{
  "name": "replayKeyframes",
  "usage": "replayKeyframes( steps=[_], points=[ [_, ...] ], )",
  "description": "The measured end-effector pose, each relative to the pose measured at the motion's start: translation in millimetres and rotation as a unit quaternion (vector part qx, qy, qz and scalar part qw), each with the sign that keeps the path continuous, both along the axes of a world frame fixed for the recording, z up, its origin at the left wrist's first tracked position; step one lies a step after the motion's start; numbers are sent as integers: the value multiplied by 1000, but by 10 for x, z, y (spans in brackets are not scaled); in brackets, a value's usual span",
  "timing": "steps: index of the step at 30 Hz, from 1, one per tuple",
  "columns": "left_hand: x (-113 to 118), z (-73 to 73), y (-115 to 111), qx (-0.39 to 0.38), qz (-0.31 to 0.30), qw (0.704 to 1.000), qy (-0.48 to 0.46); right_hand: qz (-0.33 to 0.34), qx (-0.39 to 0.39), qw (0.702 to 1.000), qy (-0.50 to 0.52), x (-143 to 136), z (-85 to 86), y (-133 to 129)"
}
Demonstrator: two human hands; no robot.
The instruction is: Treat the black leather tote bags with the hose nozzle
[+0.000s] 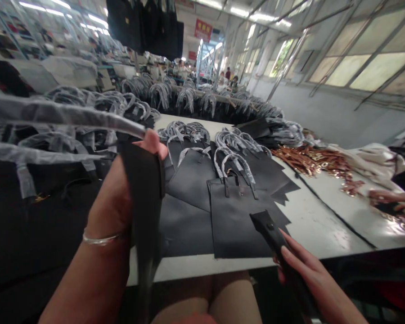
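Observation:
My left hand is raised at centre left, its fingers closed at the top of a long black leather-like piece that hangs in front of my wrist. A plastic-wrapped bag handle reaches from the left edge to these fingers, blurred. Low at the right, my right hand is wrapped round a long black piece with a flared end and a small stud; its exact kind is unclear. Just beyond that end lies a flat black handbag with wrapped handles.
More flat black bags overlap on the white table. Brown straps with gold metal parts lie at the right, by a black cord. Another person's hands work at the right edge. Black bags hang overhead.

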State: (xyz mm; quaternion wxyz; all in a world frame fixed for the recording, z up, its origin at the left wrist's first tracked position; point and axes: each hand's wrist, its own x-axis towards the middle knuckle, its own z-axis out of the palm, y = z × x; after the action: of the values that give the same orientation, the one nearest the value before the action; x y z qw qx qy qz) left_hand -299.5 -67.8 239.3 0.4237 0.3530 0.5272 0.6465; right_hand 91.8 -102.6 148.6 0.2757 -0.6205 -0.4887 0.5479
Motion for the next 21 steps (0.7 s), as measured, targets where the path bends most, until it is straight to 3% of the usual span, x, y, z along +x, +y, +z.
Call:
replayKeyframes(
  steps=[2,3,5,7,10,13,17,21],
  points=[
    [222,1,217,-14,-78,996,47,-8,-4,1000,-4,77,-21,11],
    [371,-74,346,-38,-128,986,98,-13,-5,1000,-5,104,-28,19],
    [693,-369,583,-69,-218,962,148,-24,-3,1000,-9,135,-39,35],
    [979,-790,713,-94,-273,931,223,-30,-2,999,-10,137,-52,49],
    [1228,-1431,633,-5,-265,867,421,-14,-16,1000,5,93,-92,66],
    [1269,-1888,380,39,-281,804,523,16,-53,998,13,16,-172,103],
    [1215,-2213,129,99,-249,778,569,30,-99,994,20,-65,-307,241],
    [1194,-2315,61,124,-235,770,579,23,-101,993,54,-109,-404,519]
  ],
)
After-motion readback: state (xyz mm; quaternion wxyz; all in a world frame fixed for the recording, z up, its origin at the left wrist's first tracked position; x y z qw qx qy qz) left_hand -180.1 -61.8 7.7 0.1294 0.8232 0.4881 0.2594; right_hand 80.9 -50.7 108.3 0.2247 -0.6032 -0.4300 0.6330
